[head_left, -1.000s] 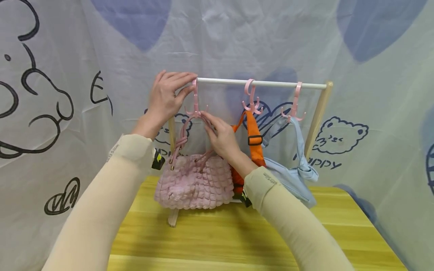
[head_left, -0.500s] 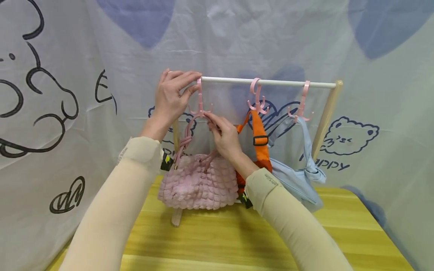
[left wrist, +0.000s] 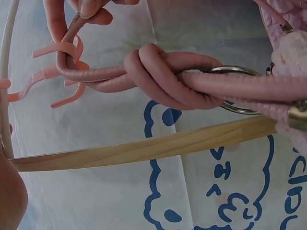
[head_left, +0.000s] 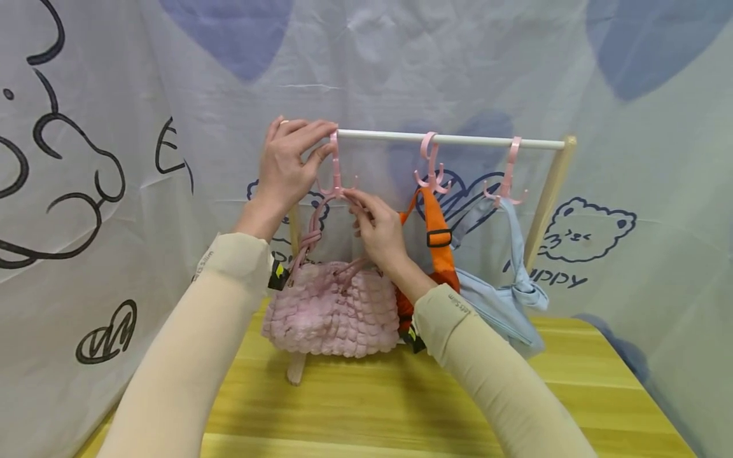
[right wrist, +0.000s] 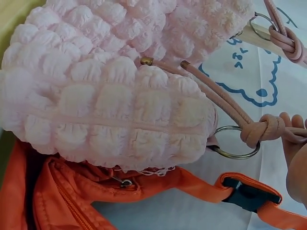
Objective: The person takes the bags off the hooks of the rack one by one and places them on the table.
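white bear-printed fabric (head_left: 458, 63) hangs behind our yellow wooden table (head_left: 355, 407). at left, our left hand (head_left: 285, 162) pinches the top of a pink plastic hook (head_left: 336, 168) on a white rod (head_left: 383, 135). below it hangs a puffy pink fabric bag (head_left: 332, 312), its knotted pink cord strap (head_left: 312, 232) looped on the hook's lower end, where our right hand (head_left: 382, 235) pinches the strap. further right hang an orange fabric bag (right wrist: 96, 184) and a pale blue fabric bag (head_left: 498, 308). since a second ago the view shifts slightly, but both grips keep their places; we judge the strap seated, not let go.
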`<state>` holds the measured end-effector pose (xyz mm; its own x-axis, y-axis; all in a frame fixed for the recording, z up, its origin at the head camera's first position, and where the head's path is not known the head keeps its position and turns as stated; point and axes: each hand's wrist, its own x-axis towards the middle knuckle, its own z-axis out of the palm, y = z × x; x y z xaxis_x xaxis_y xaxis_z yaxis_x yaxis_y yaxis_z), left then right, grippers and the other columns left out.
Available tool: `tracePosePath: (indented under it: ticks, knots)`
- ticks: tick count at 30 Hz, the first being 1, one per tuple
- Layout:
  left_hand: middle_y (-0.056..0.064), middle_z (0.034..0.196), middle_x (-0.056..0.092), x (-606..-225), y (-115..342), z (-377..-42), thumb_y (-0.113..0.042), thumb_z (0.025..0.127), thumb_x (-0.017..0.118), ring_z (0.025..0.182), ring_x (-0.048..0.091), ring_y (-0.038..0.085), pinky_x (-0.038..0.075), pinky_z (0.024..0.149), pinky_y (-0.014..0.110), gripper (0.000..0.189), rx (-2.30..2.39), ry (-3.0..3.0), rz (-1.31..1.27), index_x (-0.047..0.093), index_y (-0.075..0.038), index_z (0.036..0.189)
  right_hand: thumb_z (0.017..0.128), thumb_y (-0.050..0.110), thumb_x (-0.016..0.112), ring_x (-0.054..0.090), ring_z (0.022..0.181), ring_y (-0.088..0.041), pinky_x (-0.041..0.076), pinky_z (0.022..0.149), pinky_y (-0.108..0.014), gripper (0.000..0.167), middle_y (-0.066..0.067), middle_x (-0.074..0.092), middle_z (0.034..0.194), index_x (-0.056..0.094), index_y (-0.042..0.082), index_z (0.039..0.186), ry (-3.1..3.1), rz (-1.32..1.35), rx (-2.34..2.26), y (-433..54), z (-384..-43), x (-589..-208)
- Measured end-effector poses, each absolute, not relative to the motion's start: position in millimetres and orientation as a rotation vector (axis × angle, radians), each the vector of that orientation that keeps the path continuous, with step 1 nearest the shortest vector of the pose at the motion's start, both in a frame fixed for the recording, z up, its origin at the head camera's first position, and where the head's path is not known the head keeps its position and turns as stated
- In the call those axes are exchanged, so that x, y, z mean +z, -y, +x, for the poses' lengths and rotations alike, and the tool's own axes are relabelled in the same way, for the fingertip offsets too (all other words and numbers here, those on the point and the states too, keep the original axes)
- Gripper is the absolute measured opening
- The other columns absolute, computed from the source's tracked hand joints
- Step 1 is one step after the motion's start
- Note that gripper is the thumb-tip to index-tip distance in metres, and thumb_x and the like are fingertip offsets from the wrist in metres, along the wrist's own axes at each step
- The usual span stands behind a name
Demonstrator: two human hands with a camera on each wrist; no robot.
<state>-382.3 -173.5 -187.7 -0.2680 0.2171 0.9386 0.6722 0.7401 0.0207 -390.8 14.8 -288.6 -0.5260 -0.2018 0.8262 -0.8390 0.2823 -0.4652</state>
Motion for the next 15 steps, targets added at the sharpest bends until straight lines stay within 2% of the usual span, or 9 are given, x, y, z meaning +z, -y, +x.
tracePosePath:
  ticks: [15]
  knots:
    - [0.004,0.135,0.070,-188.5,174.9,-381.4,-0.028,0.101,0.068,0.128,0.059,0.029,0.017,0.128,0.049,0.036,-0.496,1.864,-0.672,0.072,-0.015,0.134,0.105,0.002,0.060,0.071,0.068,-0.023,0.061,0.062,-0.029,0.029,-0.015,0.072,0.097,0.073,0.006,0.130,1.869,0.914,1.245,-14.8,-389.3,-284.9]
